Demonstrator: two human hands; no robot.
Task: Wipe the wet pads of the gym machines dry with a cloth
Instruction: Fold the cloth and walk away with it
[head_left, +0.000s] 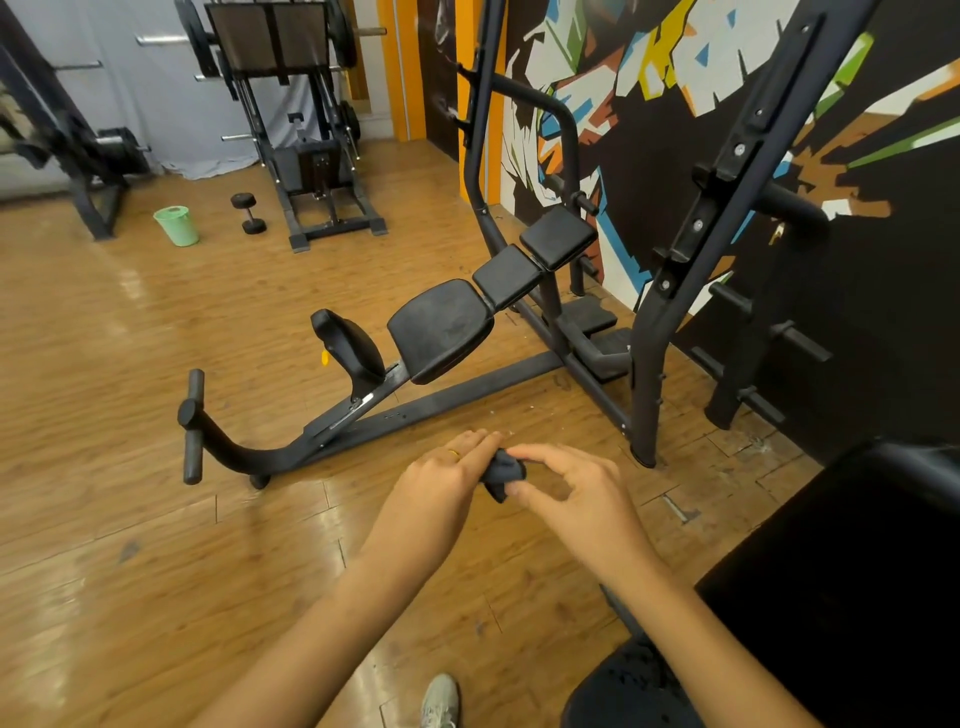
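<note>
A green bucket (176, 225) is standing on the wood floor (104, 415) well to the left of the bench (447, 358) and farther back, and a dumbbell (248, 213) is lying between the bucket and the bench. A leg press (296, 119) is standing behind the bench's left end, well apart from it. The bench is running from a foot bar (193, 426) at its low left end up toward the right, carrying a curved seat (345, 345) and a row of black pads (506, 275). Both hands are hovering in front of the bench, touching none of it. The left hand (441, 478) is curling its fingers over a dark cloth (504, 473), a ring showing on one finger. The cloth is hanging bunched between the hands, in the air before the bench's right half. The right hand (576, 493) is pinching the cloth's right end between thumb and forefinger, its other fingers hanging loosely bent. At the bench's right end a black upright (670, 291) is rising before a painted wall (649, 78). A shoe (440, 701) is showing nearest the camera, in front of the bench.
</note>
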